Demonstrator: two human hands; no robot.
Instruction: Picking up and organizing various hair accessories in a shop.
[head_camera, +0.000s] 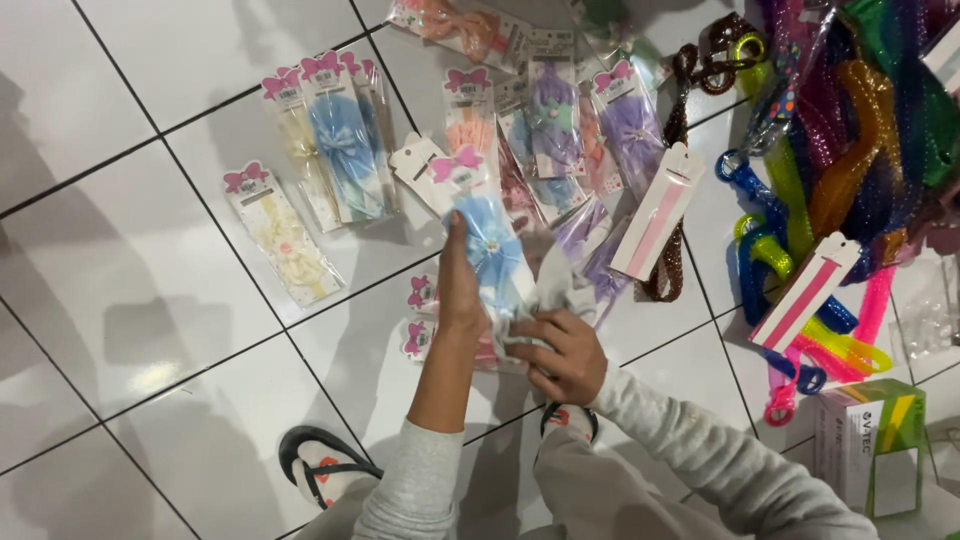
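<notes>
Both hands closed on blue bow packet (490, 250).
Long axis running away; left hand (458, 290) gripping mid-side, right hand (562, 355) pinching near end.

I see a clear packet (487, 235) with a pale blue bow and a pink-bow header card, held upright above the tiled floor.

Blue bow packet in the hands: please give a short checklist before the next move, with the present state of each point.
1. Left hand grips the blue bow packet: ok.
2. Right hand holds its lower end: ok.
3. Packet sealed: cannot tell.
4. Sorted row with the cream bow packet lies flat on the tiled floor: ok.
5. Pile by the pink strip card is tidy: not ok, packets overlap.
</notes>
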